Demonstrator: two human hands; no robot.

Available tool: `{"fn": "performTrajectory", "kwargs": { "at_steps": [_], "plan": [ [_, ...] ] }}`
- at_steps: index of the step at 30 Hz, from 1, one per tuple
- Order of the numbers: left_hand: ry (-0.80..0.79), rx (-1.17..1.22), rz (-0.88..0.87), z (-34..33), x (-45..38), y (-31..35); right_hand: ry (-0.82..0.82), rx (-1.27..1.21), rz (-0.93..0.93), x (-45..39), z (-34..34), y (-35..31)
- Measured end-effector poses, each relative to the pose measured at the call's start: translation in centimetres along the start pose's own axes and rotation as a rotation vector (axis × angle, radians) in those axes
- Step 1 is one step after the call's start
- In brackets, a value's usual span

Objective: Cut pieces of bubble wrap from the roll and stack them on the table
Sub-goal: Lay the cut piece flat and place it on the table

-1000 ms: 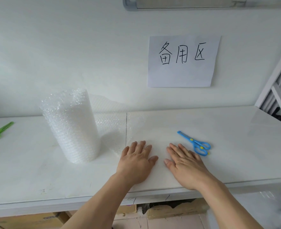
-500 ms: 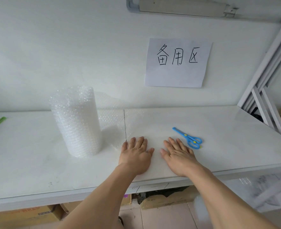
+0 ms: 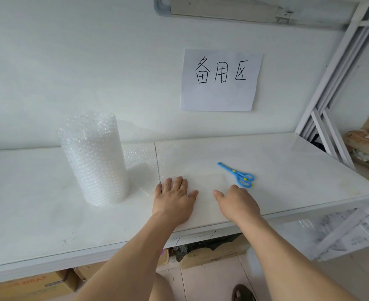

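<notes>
Left hand (image 3: pixel 174 197) lies flat, fingers straight, pressing the cut bubble wrap piece (image 3: pixel 207 185) on the near table (image 3: pixel 49 213). Right hand (image 3: pixel 236 202) rests on its right part, fingers curled under, grasp unclear. Sheet looks light, soft, slippery; lift by an edge. Blue scissors (image 3: pixel 237 174) just beyond. Roll (image 3: pixel 92 157) upright, far left.

Your table (image 3: pixel 276 170) has a smooth white top with a faint sheen. The bubble wrap roll (image 3: pixel 94 157) is clear plastic, its surface bumpy and glinting. The cut piece of bubble wrap (image 3: pixel 205 187) under your hands looks translucent and flat. The blue scissors (image 3: pixel 237 174) are glossy plastic. The sign (image 3: pixel 220 80) on the matt white wall is plain paper. Below, the boxes (image 3: pixel 23 287) are brown cardboard.
</notes>
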State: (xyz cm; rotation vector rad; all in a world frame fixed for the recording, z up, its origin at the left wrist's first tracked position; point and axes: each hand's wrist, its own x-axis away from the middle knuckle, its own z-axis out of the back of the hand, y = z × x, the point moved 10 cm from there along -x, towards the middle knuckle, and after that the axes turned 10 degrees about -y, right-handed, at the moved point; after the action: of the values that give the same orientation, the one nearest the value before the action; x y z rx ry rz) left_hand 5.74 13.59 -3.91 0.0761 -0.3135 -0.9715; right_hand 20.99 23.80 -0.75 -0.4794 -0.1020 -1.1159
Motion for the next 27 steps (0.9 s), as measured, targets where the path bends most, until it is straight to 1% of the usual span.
{"fn": "performTrajectory", "kwargs": {
  "at_steps": [4, 6, 8, 10, 13, 15, 19, 23, 27],
  "plan": [
    [0.011, -0.007, -0.012, 0.1, 0.2, 0.1, -0.17, -0.474, -0.058, -0.4, -0.7, 0.7],
    [0.004, -0.005, -0.018, 0.1, 0.4, 0.1, -0.227, -0.627, -0.099, -0.6, -1.1, 1.1],
    [0.012, -0.014, -0.03, 0.2, 0.5, 0.2, -0.254, -0.741, -0.089, -1.2, -1.5, 1.3],
    [0.084, -0.048, -0.05, 1.1, 0.7, 0.5, -0.279, -0.882, -0.048, -1.6, -1.4, 1.1],
    [0.289, -0.151, -0.133, 3.9, 1.3, 1.8, -0.293, -1.081, 0.028, -2.0, -0.4, 0.6],
    [0.366, -0.232, -0.218, 5.5, 1.3, 3.5, -0.251, -1.108, 0.058, -2.7, 0.7, 0.7],
    [0.369, -0.342, -0.307, 8.0, -0.3, 6.4, -0.14, -1.117, 0.131, -4.8, 3.5, 1.1],
    [0.392, -0.349, -0.318, 10.0, -3.4, 8.3, -0.04, -1.155, 0.172, -7.9, 6.7, 2.1],
    [0.429, -0.35, -0.311, 11.3, -7.2, 10.0, 0.007, -1.224, 0.175, -12.6, 8.4, 3.2]
  ]
}}
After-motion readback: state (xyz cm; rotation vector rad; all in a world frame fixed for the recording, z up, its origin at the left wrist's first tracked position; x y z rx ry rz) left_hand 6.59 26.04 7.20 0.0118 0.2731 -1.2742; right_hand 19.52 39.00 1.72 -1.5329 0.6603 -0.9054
